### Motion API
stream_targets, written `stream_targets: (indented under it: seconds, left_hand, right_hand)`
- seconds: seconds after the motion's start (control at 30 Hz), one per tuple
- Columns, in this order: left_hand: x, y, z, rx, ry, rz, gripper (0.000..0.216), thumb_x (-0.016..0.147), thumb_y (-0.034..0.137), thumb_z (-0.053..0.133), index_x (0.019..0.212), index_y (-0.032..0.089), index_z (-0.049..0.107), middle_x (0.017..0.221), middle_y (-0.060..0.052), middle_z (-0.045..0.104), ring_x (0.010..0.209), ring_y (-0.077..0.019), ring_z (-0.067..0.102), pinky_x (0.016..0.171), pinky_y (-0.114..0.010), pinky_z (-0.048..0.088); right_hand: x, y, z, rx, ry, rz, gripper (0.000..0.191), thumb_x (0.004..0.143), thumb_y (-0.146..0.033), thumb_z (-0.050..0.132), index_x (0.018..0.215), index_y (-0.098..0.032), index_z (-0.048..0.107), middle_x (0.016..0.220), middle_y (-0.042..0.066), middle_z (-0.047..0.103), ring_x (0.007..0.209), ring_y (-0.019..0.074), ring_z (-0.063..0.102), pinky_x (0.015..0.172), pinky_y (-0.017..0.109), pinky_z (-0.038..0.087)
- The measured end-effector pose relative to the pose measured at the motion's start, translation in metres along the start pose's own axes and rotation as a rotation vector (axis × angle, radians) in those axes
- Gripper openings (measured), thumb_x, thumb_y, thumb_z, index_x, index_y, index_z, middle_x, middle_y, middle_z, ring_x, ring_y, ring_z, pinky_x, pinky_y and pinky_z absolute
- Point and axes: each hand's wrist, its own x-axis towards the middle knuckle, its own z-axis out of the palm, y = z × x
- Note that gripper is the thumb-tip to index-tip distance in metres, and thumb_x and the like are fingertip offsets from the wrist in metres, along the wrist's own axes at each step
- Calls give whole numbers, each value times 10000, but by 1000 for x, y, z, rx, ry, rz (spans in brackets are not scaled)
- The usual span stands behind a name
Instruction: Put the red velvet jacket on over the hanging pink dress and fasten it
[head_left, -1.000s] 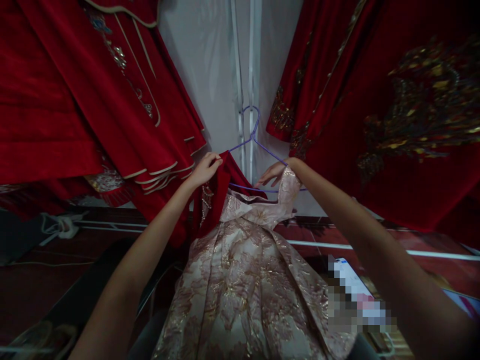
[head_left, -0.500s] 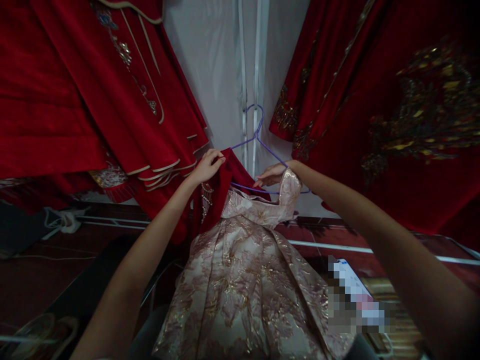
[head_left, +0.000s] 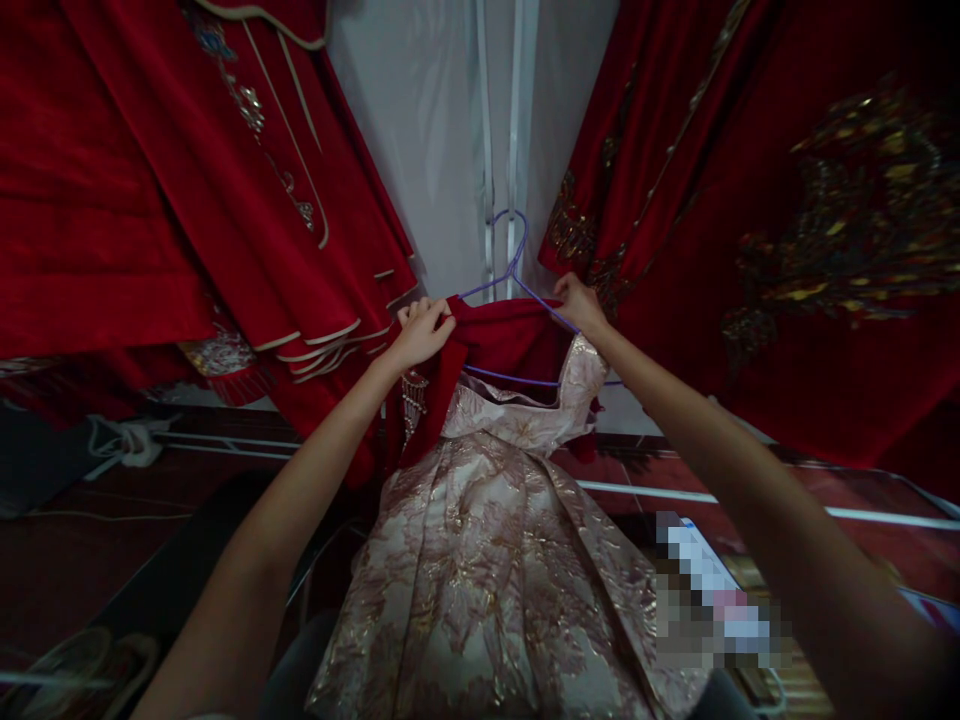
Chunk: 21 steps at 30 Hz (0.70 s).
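Note:
A purple hanger carries a pale floral dress with a metallic sheen, its shoulder strap over the hanger's right side. Behind the dress's neckline and over the hanger's left side lies a red jacket with a beaded, fringed ornament on its front. At the left shoulder of the jacket, my left hand is closed on the red fabric. My right hand pinches the jacket's upper edge near the hanger's right arm, thumb and fingers together.
Red garments with pale piping hang on the left. More red garments with gold embroidery hang on the right. White fabric and metal poles stand behind the hanger. A white bar runs low at right, near a blurred-out object.
My right hand has come up from behind the dress strap and drawn the red jacket rightward across the hanger. My left hand stays at the jacket's left shoulder.

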Motion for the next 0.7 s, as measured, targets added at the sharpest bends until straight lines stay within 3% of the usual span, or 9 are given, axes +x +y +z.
stream_targets:
  seconds: [0.07, 0.23, 0.33, 0.47, 0.6, 0.7]
  left_hand:
    - [2, 1, 1, 57, 16, 48, 149, 870, 309, 434, 878, 201, 537, 907, -68, 530, 944, -247, 479, 900, -428, 295]
    - [1, -1, 4, 102, 27, 103, 126, 865, 284, 434, 890, 196, 521, 909, -73, 526, 939, -246, 472, 899, -414, 287]
    - [-3, 1, 7, 96, 29, 99, 131, 870, 288, 429, 899, 196, 518, 927, -78, 525, 957, -254, 468, 913, -421, 275]
    - [-9, 7, 9, 79, 39, 62, 136, 880, 293, 423, 898, 188, 507, 967, -99, 522, 996, -279, 464, 920, -439, 264]
    - [-12, 11, 9, 59, 43, 30, 139, 886, 298, 414, 899, 193, 503, 968, -97, 523, 995, -278, 468, 914, -440, 269]
    - [-14, 14, 11, 28, 21, 14, 138, 887, 293, 411, 886, 196, 509, 968, -91, 527, 984, -268, 475, 907, -437, 279]
  right_hand:
    - [-3, 10, -8, 39, 127, -22, 340, 605, -184, 606, 917, -196, 469, 804, 36, 566, 725, 184, 536, 707, 315, 441]
    - [-22, 41, -43, 55, 257, -12, 277, 540, -129, 572, 786, -201, 469, 781, 45, 533, 770, 216, 513, 735, 372, 444]
    - [-43, 48, -69, -46, 250, -84, 219, 535, -111, 554, 730, -199, 512, 758, 61, 544, 760, 232, 523, 732, 388, 437]
    - [-76, 33, -100, -168, 152, -121, 128, 610, -178, 612, 721, -211, 557, 697, 41, 585, 655, 217, 548, 658, 357, 418]
    - [-95, 10, -114, -59, 67, -105, 316, 599, -443, 746, 751, -222, 579, 645, 19, 597, 578, 185, 543, 579, 314, 402]
    - [-95, -2, -103, 96, 9, -90, 433, 646, -628, 667, 754, -217, 579, 682, 35, 608, 605, 174, 529, 576, 299, 402]
